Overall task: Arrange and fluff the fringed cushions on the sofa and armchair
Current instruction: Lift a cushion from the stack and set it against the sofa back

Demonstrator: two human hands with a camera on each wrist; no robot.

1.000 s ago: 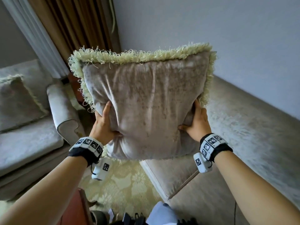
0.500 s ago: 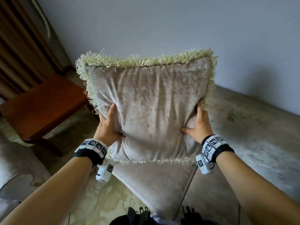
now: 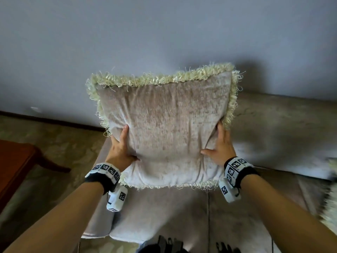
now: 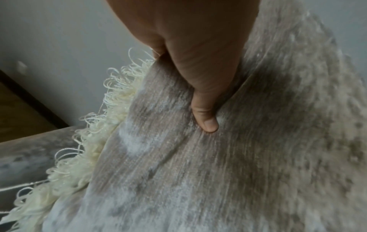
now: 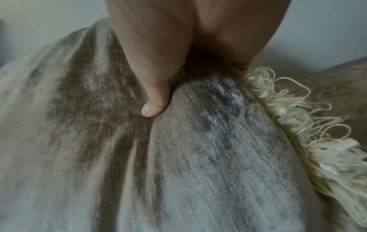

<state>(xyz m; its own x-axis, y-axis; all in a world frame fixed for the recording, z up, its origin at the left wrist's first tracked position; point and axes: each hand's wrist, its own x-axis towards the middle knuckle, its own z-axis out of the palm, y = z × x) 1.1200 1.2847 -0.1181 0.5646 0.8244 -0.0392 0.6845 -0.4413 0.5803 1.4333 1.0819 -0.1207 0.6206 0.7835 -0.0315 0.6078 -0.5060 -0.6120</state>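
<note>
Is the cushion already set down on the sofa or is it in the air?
In the air. The cushion is upright, gripped at its sides by the left hand and right hand, its bottom fringe clear above the sofa seat.

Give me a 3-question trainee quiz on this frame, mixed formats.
1. True or false: the fringed cushion is held by one hand only.
2. Which digit of the left hand presses into the cushion's front face? A) thumb B) little finger C) none
3. Fill in: the wooden table stands to the person's ____.

Key
1. False: the right hand grips the other side.
2. A
3. left
</note>
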